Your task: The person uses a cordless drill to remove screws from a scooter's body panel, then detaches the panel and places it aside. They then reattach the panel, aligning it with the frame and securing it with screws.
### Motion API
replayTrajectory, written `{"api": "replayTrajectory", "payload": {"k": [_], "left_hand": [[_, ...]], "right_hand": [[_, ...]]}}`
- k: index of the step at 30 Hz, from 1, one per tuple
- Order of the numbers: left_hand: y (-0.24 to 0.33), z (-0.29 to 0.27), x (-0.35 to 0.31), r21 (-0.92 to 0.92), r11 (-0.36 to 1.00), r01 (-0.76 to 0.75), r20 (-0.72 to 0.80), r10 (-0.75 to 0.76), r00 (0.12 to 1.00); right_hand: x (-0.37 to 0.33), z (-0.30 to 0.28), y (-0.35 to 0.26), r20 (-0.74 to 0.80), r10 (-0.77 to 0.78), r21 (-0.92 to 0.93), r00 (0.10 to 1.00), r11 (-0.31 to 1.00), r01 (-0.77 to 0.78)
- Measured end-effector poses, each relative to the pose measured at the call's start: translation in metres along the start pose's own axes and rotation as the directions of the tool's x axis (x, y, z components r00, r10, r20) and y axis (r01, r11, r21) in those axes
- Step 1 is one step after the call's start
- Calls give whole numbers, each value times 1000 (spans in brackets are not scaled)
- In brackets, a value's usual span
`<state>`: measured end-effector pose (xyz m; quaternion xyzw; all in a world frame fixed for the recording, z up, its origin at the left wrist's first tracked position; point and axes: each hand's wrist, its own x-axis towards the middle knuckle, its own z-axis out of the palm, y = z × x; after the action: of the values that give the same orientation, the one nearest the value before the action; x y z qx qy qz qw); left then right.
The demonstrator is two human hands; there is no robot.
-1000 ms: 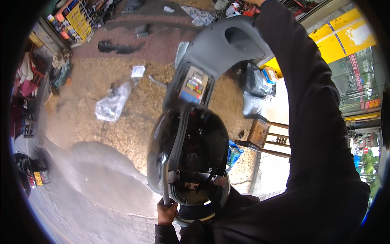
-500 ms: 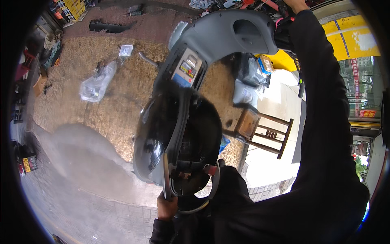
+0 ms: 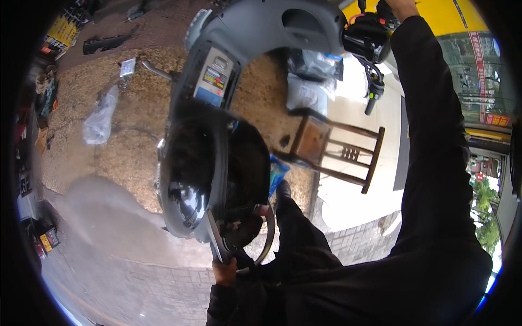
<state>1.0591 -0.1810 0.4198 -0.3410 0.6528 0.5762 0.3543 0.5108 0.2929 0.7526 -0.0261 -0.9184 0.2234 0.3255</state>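
Speckled tan floor, ctr-L of view, w/ reddish-brown strip beyond it, smooth grey patch nearer & grey paving along bottom. On R, pale surface washed out by glare; above it, yellow panel & glass front. On floor, L side: clear plastic bag, small white square, dark strip-shaped piece. R side: wooden chair, filled bags just beyond it, blue bag near it.

Grey-and-black scooter is mid-view on speckled floor, seen from above, its front end toward top; silver box sits in its body. L hand: fingers curled closed round near end of rear grab rail. R hand: at handlebar, top R; partly cut off by upper edge, so finger opening & grip can't be told.

Hard to make out: interior of black rear section, too dark; scooter's underside, hidden by its own body; items at far-L rim, small, bent & dim. R sleeve covers much of R side; lower body blends into black clothing.
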Motion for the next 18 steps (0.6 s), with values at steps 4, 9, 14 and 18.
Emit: {"api": "replayTrajectory", "payload": {"k": [4, 9, 14, 18], "left_hand": [[-26, 19, 5, 38, 999, -16, 10, 16, 1000], [-44, 42, 11, 99, 990, -96, 5, 96, 995], [-47, 64, 11, 13, 999, -44, 47, 43, 998], [-54, 85, 14, 90, 992, -88, 11, 88, 996]], "right_hand": [[-19, -9, 34, -3, 73, 8, 997, 997, -73], [-38, -21, 59, -25, 116, 5, 993, 993, -116], [-62, -34, 95, -42, 164, 18, 986, 986, -164], [-81, -45, 116, -37, 140, -37, 990, 989, -141]]}}
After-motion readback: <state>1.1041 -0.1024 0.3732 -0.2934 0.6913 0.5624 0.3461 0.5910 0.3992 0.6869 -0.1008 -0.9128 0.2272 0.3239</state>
